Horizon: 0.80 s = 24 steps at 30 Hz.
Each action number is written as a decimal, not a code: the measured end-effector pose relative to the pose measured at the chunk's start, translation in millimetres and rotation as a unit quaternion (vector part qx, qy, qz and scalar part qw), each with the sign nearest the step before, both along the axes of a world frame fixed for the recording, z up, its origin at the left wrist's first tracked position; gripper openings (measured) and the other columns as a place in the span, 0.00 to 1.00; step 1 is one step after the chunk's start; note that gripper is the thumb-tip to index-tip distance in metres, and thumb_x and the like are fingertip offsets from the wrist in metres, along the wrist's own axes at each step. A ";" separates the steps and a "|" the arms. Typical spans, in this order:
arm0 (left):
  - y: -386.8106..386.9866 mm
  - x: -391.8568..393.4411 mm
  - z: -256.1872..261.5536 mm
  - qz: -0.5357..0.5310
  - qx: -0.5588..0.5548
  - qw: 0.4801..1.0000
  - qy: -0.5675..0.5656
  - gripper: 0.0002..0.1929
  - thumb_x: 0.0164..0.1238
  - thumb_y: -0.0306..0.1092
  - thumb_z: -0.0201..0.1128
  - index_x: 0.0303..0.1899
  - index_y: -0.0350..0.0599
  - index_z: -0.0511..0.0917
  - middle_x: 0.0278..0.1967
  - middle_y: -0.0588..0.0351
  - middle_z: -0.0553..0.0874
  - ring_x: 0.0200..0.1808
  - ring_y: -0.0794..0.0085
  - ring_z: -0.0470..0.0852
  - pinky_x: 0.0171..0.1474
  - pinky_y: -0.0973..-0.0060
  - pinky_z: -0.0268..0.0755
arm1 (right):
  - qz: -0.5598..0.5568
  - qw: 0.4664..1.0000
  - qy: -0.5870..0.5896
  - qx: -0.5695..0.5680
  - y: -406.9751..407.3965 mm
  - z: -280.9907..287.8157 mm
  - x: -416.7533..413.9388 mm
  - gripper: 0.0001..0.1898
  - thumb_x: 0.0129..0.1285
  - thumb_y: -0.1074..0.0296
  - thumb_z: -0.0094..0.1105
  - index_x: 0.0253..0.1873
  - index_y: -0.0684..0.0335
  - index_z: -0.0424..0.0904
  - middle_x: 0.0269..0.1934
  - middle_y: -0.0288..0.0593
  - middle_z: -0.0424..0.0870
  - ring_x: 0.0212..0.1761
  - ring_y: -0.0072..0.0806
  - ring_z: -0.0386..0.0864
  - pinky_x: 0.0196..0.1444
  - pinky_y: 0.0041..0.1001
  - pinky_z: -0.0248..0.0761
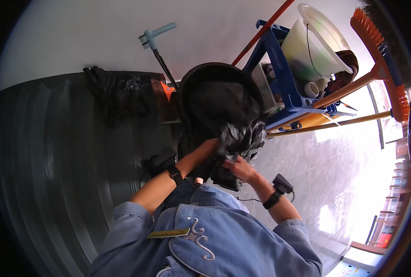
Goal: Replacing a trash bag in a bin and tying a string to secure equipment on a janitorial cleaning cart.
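A large black bin stands before me with a black plastic bag bunched over its near side. My left hand is at the bag's crumpled part; its fingers are hidden in the plastic and blurred. To its right, my right hand is closed on the bag's gathered edge, just above my apron. Each forearm wears a black strap carrying a small black device.
At the right, a blue plastic cart bears a white bucket; an orange broom leans across it. Left of the bin lie more black plastic bags on a dark ribbed surface, and a light-blue-handled tool stands by the wall.
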<state>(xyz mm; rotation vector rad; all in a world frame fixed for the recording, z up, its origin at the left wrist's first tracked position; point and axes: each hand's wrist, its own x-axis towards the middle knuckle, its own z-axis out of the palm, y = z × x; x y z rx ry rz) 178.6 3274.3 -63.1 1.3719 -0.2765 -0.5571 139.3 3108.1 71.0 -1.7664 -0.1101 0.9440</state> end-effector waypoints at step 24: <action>33.7 -100.8 15.7 0.048 0.277 0.930 -0.235 0.21 0.33 0.23 0.56 0.39 0.39 0.79 0.36 0.45 0.77 0.42 0.51 0.77 0.47 0.64 0.72 | -0.228 0.952 -0.063 0.196 20.6 -218.4 6.0 0.24 0.63 0.52 0.50 0.54 0.67 0.71 0.49 0.47 0.76 0.50 0.32 0.75 0.53 0.28 0.65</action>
